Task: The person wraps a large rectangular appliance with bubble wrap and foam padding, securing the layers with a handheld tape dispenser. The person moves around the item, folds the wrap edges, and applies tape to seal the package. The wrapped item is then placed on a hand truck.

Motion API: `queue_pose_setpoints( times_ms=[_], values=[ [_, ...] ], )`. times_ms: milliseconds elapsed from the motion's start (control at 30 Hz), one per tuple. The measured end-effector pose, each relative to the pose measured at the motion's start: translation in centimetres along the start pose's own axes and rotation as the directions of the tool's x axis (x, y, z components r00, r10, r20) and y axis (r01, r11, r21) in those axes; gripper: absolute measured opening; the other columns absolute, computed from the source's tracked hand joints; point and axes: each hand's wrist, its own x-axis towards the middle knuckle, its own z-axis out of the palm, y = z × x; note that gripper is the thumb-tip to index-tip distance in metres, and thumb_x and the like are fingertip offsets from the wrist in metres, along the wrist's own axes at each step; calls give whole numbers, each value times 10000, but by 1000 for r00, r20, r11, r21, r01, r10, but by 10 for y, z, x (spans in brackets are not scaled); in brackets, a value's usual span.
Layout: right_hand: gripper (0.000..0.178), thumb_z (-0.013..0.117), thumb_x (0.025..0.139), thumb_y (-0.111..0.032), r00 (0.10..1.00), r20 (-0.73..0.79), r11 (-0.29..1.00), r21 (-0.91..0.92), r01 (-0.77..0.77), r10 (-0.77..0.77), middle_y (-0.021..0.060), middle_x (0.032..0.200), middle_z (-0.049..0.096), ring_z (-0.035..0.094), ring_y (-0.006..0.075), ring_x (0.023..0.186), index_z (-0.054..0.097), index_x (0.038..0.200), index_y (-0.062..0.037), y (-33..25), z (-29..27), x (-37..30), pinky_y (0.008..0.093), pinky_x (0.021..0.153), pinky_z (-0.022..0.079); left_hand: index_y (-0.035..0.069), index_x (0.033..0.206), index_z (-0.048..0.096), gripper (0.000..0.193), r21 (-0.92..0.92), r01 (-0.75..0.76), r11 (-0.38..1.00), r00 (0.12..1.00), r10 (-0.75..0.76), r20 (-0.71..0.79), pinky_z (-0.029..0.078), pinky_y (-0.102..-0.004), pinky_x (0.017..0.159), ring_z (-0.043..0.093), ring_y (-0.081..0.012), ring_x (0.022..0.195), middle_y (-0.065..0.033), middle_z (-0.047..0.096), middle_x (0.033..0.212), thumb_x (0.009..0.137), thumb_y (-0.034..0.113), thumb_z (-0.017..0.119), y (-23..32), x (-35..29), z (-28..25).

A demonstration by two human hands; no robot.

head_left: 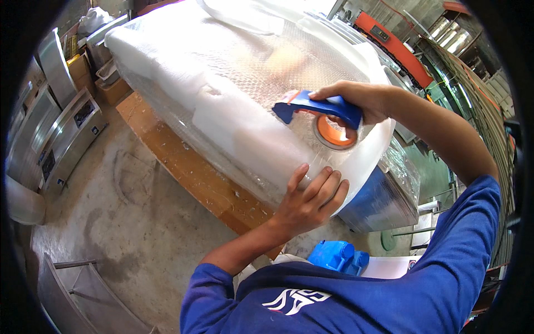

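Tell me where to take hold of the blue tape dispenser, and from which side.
Probably best to grip the tape dispenser by the right end of its blue frame, coming from the right, where the right hand holds it: that narrow stretch suits a wrapped grip, and the pointed head lies left, away from the hand.

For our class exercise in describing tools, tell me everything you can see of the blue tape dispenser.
The blue tape dispenser looks plastic, with a long curved frame, an angular head toward the picture's left, and an orange roll core below the frame. The right hand holds its right end, thumb on the frame. It sits over the white and clear wrapping, beyond the left hand; whether it touches the wrapping is unclear.
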Motion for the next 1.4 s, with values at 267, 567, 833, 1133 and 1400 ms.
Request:
queue_pose_setpoints(
  times_ms=[267,567,833,1133,1400],
  values=[
    [503,674,935,-498,998,-28,998,-34,-59,58,74,736,673,656,119,550,665,994,2,-3,-4,-29,254,494,577,173,1224,657,409,-4,10,1000,1000,-10,-8,258,-563,1180,545,-178,1265,-27,601,1245,834,285,708,-2,-1,4],
    [451,656,967,-468,994,-107,974,-225,4,-29,72,761,691,675,104,579,665,994,-18,-8,-5,-59,229,510,582,139,1241,667,631,34,-1,999,998,-1,65,240,-610,1188,540,-223,1284,-67,590,1296,687,386,845,0,2,-1],
    [456,692,955,-473,984,-138,991,-83,101,-112,50,739,681,639,102,561,683,953,-17,55,-10,-91,226,490,515,132,1238,648,638,88,73,993,984,-86,155,259,-639,1181,561,-216,1263,-64,613,1278,652,322,818,8,15,-17],
    [563,653,978,-506,920,-238,946,7,323,-312,67,672,670,620,108,492,716,885,45,200,-10,-140,240,456,506,100,1213,653,534,196,13,981,955,-70,287,272,-606,1188,584,-271,1222,-102,628,1233,720,266,773,17,30,-26],
    [497,666,994,-470,696,-423,713,150,685,-580,16,713,663,582,88,625,732,987,23,333,58,-53,270,561,472,59,1228,634,609,316,-17,949,938,-94,333,301,-566,1198,586,-321,1240,-139,625,1267,673,242,803,29,40,-33]
  ],
)
